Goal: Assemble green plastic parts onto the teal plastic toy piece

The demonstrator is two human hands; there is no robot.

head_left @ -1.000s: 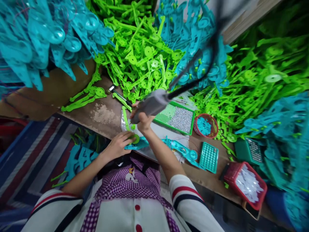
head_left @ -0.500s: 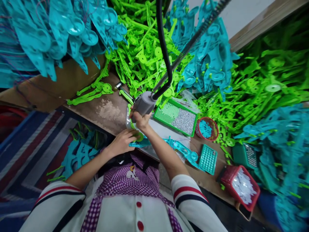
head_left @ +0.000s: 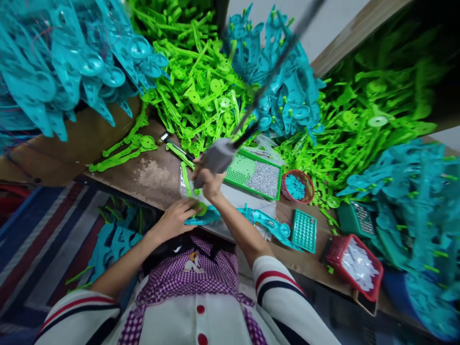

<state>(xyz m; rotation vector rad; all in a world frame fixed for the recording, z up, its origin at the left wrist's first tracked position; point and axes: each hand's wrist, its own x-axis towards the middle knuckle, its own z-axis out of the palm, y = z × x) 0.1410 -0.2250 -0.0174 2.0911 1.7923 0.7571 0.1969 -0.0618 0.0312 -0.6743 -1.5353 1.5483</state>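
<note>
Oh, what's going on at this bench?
A person is working with both hands at a cluttered bench. The right hand grips a grey tool, pointed down. The left hand's fingers are at a round green piece by one end of a long blue part. A green tray sits beyond, with piles of green parts behind.

White shirt (head_left: 176,318) with red buttons (head_left: 200,309), red and navy bands (head_left: 275,274) round the sleeves (head_left: 266,265); purple checked apron (head_left: 219,268) with a white cartoon (head_left: 194,264) on it.

No lettering, label, brand, number or sign can be read here
</note>
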